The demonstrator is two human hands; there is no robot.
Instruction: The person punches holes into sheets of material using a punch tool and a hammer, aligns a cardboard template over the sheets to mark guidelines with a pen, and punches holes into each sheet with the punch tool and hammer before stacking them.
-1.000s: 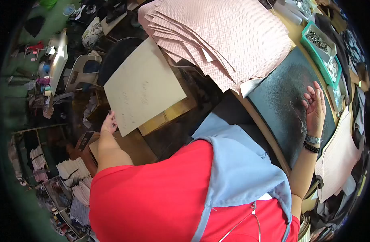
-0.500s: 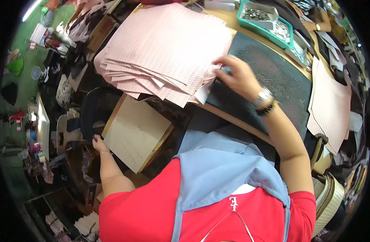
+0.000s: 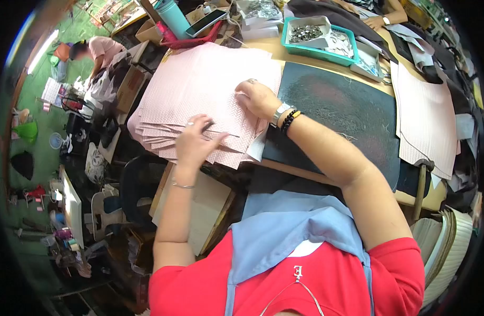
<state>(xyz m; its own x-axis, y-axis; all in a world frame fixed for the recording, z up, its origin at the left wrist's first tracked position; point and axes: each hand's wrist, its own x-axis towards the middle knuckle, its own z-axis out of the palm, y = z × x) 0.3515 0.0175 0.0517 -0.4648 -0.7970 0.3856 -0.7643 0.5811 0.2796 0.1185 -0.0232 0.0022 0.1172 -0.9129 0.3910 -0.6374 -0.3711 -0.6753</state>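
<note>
A stack of pale pink sheets with a woven-looking pattern point(image 3: 184, 79) lies on the table, its near edges fanned unevenly. Over the near edge of the stack is my left hand point(image 3: 196, 145), its fingers closed around a thin dark tool point(image 3: 230, 136) whose slim tip points right; its exact kind is unclear. My right hand point(image 3: 260, 100) is above the right part of the stack with thumb and fingers curled together. What those fingers pinch, if anything, is hidden. Right of the stack lies a dark, worn board point(image 3: 336, 110) with loose threads on it.
A teal tray point(image 3: 315, 50) holds small metal pieces at the back. Behind the stack, a red basket point(image 3: 194, 42) carries a phone and a bottle. More pink sheets point(image 3: 423, 121) lie at right, near a hammer-like tool point(image 3: 422, 179). Another person's hand point(image 3: 376, 22) rests at the back right.
My left hand has come up from the chair side to the stack, with the thin tool in it. My right hand has moved left from the stack's edge to over the sheets.
</note>
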